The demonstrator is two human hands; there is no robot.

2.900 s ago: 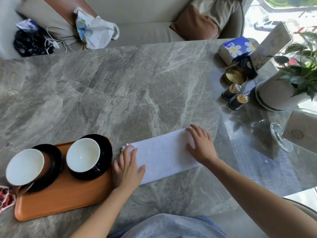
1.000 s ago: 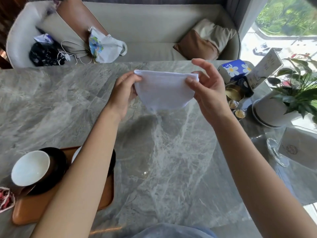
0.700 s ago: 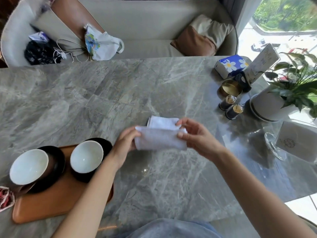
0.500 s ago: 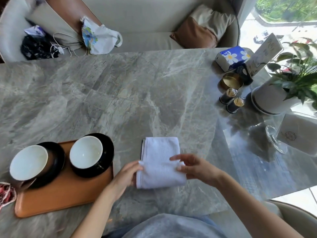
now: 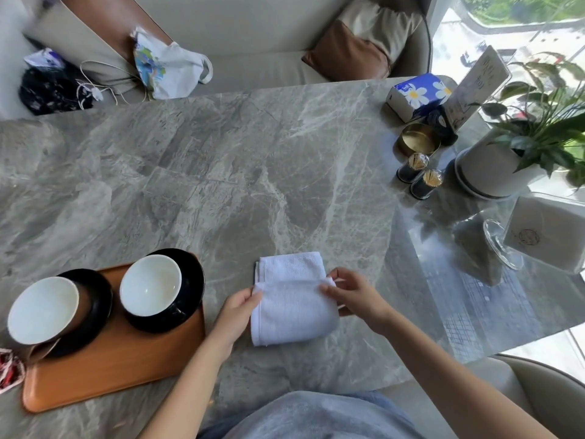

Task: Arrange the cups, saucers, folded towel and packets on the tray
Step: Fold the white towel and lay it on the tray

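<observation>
A: Grip?

B: Left hand (image 5: 236,315) pinching the left end of the raised fold on the white towel (image 5: 292,307); right hand (image 5: 351,293) pinching the right end of the same fold, thumb and forefinger closed on the cloth. Near part lifted and doubled over, far part flat on the marble table (image 5: 253,172).

A: And around it?

B: Bare grey stone on every side of the towel. Wooden tray (image 5: 120,369) just to the left, apart from the cloth, its near corner close to the table's front edge. On it, two white cups, left cup (image 5: 42,310) and right cup (image 5: 150,285), each sitting on a black saucer (image 5: 193,299). Red packets (image 5: 9,372) beside the tray's left end, cut by the frame edge; cannot tell whether touching it.

A: Open room?

B: Wide and clear across the middle and far side of the stone. Crowded only at the right: tissue box (image 5: 418,95), gold tin (image 5: 418,142), two dark toothpick jars (image 5: 418,175), potted plant (image 5: 512,160), a card stand (image 5: 544,236).

A: Beyond the far edge?

B: Pale sofa (image 5: 259,36) with a brown cushion (image 5: 345,55), a cloth bag (image 5: 171,68), a dark bundle with a cable. Window at top right, bright.

A: Towel itself?

B: Small, white, terry weave, folded to a narrow stack, edges fairly square.
</observation>
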